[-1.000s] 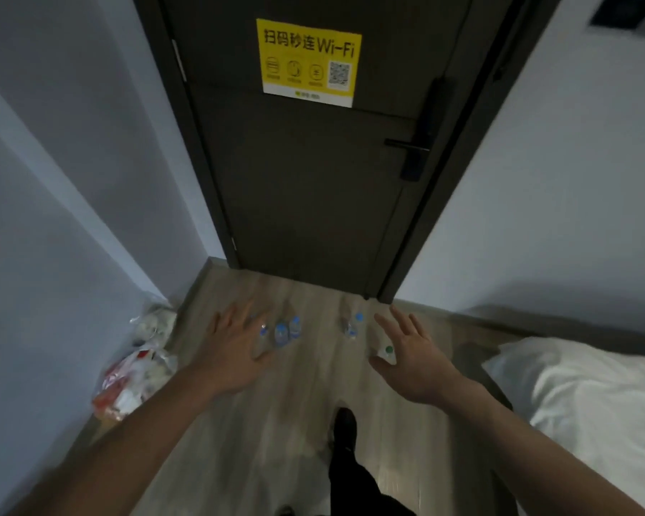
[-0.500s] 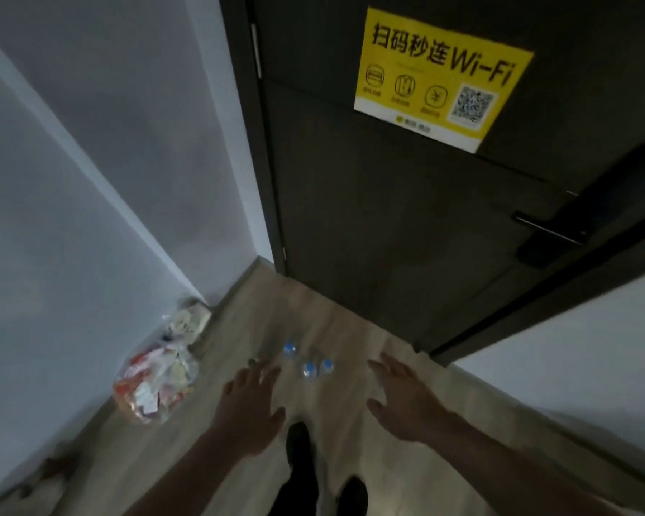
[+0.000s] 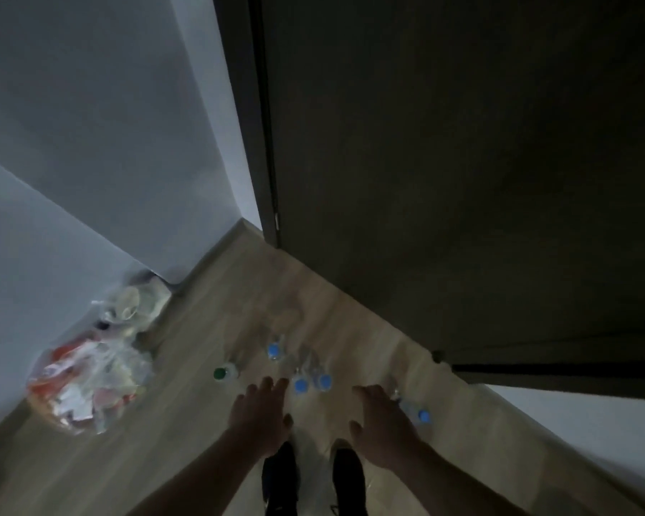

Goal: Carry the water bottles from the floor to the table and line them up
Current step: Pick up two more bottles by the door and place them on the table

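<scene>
Both hands, left (image 3: 259,415) and right (image 3: 382,422), spread, empty, over wooden floor (image 3: 187,422). Clear blue-capped water bottles (image 3: 300,383) upright at 12 o'clock; green-capped bottle (image 3: 224,373) at 10. Clear plastic rubbish bag (image 3: 90,381) at 9, against wall. Dark door (image 3: 462,180) beyond.

Five bottles stand on the floor before the door (image 3: 462,180): four blue-capped (image 3: 273,350), one green-capped (image 3: 220,373).

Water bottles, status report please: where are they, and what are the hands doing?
Left hand and right hand open, holding nothing. Water bottles on floor by door, none picked up. Rubbish bag off to left, not in the way.
</scene>
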Motion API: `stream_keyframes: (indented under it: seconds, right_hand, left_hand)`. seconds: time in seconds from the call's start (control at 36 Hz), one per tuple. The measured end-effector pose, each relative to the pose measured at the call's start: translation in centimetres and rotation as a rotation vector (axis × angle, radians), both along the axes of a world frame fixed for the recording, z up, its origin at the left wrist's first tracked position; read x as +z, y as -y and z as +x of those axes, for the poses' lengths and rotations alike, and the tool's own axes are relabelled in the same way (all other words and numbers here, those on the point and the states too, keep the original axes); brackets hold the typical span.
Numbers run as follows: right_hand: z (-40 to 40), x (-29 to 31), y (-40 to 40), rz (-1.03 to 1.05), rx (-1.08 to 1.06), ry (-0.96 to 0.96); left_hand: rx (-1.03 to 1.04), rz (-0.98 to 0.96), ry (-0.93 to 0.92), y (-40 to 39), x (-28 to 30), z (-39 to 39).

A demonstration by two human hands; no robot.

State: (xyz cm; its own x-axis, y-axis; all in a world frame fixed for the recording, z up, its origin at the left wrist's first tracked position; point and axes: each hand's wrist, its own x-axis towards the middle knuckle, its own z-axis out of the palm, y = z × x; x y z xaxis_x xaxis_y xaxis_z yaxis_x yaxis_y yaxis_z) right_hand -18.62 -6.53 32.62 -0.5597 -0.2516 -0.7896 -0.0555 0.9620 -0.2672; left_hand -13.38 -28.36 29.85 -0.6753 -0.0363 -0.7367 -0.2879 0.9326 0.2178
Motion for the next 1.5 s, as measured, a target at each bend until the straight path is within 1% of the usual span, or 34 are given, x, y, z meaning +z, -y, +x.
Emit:
stream_keyframes:
  seconds: [0.11, 0.22, 0.39, 0.5, 0.58, 0.67, 0.72, 0.81, 0.89, 0.97, 1.11, 1.28, 1.39, 1.5]
  right_hand:
    - [-1.4, -8.7, 1.1, 0.004, -0.025, 0.001]
    - [-2.2, -17.3, 2.5, -0.019, -0.034, -0.036]
    - [-2.0, -26.8, 3.7, -0.047, -0.039, -0.041]
    - [-1.5, -30.9, 4.0, -0.049, -0.028, -0.058]
    - [-1.6, -32.8, 4.3, -0.086, -0.072, -0.120]
    - [-2.0, -33.5, 4.5, -0.081, -0.086, -0.151]
    - [-2.2, -33.0, 4.3, -0.087, -0.086, -0.139]
    - [-2.3, -30.3, 3.5, -0.085, -0.084, -0.122]
    - [-2.3, -24.9, 2.9, -0.109, -0.083, -0.109]
    - [-2.0, -17.5, 2.2, -0.124, -0.073, -0.111]
    - [-1.0, -2.4, 1.4, -0.180, -0.063, -0.119]
    - [1.2, 14.2, 0.6, -0.294, -0.055, -0.218]
    - [3.2, 22.2, 0.2, -0.376, -0.021, -0.264]
    - [4.9, 27.8, -0.3, -0.444, 0.033, -0.304]
  left_hand:
    - [0.036, 0.009, 0.043, -0.8, -8.7, -1.1]
    - [0.057, 0.018, 0.043, -1.7, -16.8, -1.6]
    - [0.054, 0.041, 0.000, -3.9, -25.0, -1.2]
    - [0.087, 0.045, -0.009, -4.9, -28.7, -1.1]
    - [0.126, 0.043, -0.032, -5.2, -30.8, -1.7]
    - [0.136, 0.041, -0.043, -5.2, -31.7, -2.5]
    - [0.143, 0.027, -0.036, -4.9, -31.1, -2.8]
    - [0.191, 0.023, -0.047, -4.4, -28.0, -2.5]
    - [0.225, 0.052, -0.050, -3.7, -22.3, -1.5]
    - [0.249, 0.095, -0.079, -3.2, -14.6, -0.2]
    - [0.254, 0.107, -0.125, -1.9, 0.9, 2.6]
    - [0.276, 0.142, -0.261, -0.2, 17.4, 6.7]
    - [0.295, 0.120, -0.384, 0.3, 25.4, 9.7]
    - [0.348, 0.075, -0.500, -0.1, 31.2, 13.0]
